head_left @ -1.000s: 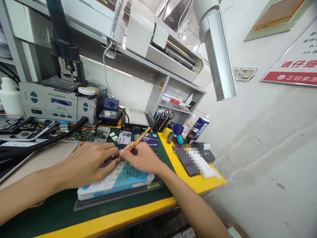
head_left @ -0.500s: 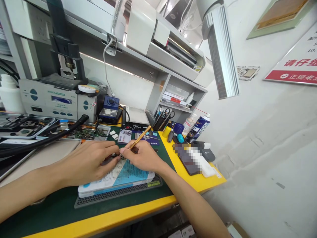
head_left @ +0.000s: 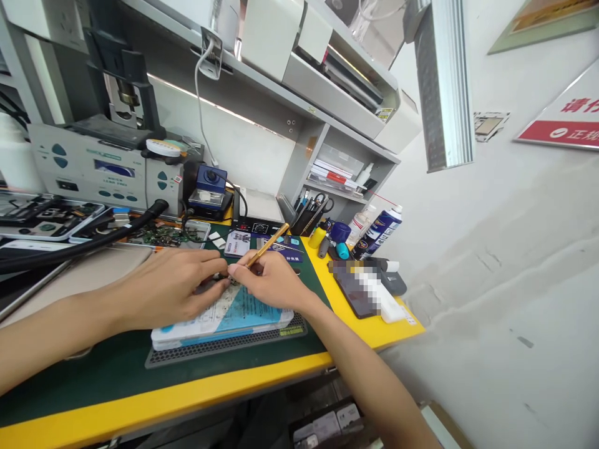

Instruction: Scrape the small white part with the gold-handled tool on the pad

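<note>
Spray can (head_left: 377, 232) and tool cup (head_left: 306, 219) stand beyond both hands.

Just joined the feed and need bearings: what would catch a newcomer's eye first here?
The two bare hands meeting at the centre of the green mat: the right hand grips a gold-coloured tool like a pen, the left hand pinches something small beside its tip, over a white and blue packet. Behind them to the left stands a grey rework station; a ribbed aluminium lamp hangs upper right.

Your left hand (head_left: 175, 292) and right hand (head_left: 276, 284) meet over the flat pack (head_left: 224, 321) on the ridged mat (head_left: 262, 340); spray can (head_left: 381, 231) stands behind right, station (head_left: 93, 171) behind left
</note>
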A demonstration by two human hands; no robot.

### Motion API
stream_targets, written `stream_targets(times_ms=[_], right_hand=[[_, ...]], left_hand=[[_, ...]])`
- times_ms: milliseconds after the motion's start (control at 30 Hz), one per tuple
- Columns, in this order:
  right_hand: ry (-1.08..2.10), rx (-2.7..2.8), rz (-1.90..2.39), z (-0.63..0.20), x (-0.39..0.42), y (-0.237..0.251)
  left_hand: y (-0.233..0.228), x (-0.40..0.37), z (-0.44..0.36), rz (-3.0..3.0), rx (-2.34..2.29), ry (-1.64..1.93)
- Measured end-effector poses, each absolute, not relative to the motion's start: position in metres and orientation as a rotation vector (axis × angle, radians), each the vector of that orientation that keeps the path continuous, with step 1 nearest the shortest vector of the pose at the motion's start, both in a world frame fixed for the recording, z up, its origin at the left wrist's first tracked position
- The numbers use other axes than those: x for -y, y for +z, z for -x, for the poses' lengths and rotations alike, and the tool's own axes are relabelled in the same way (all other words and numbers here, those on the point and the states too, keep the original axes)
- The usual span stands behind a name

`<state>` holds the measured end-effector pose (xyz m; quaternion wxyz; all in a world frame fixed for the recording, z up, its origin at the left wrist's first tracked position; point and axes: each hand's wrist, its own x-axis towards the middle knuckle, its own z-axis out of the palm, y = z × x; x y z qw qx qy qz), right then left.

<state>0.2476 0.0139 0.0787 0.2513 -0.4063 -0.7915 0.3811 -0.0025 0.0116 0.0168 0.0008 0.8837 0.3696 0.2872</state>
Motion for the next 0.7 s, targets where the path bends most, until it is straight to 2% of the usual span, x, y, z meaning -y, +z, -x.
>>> stream_targets(times_ms=[700], right_hand=[[1.052,2.151,1.106,-0.2481,-0.0131,0.0799]], left_hand=[[0.02,-0.0096,0.0033,-2.796,-1.148,0.904]])
